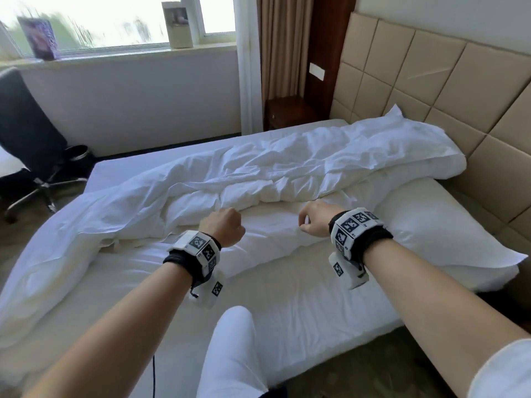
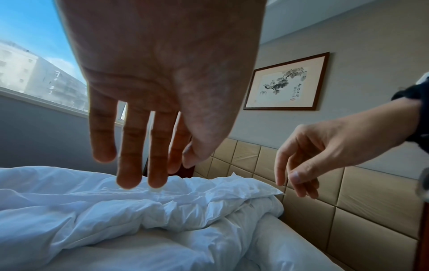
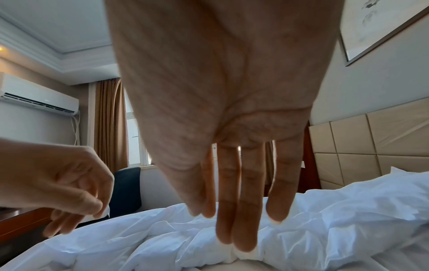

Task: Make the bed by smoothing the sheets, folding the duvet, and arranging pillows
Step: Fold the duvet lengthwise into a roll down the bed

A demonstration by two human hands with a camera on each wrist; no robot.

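Note:
A crumpled white duvet (image 1: 258, 170) lies in a long heap across the bed, from the near left corner to the headboard. Near me the white sheet (image 1: 301, 297) is bare and lightly creased. One white pillow (image 1: 431, 225) lies at the right by the headboard. My left hand (image 1: 222, 225) and right hand (image 1: 313, 221) hover side by side just above the duvet's near edge. In the left wrist view the left hand (image 2: 162, 165) hangs with fingers straight down and empty above the duvet (image 2: 116, 210). The right hand (image 3: 239, 220) likewise points down, its fingertips close to the folds (image 3: 325, 229), holding nothing.
A padded beige headboard (image 1: 431, 81) runs along the right. My knee in white trousers (image 1: 232, 340) is at the bed's near edge. A dark office chair (image 1: 26, 139) and a bin (image 1: 77, 153) stand at the left, and a wooden nightstand (image 1: 287, 110) beyond the bed.

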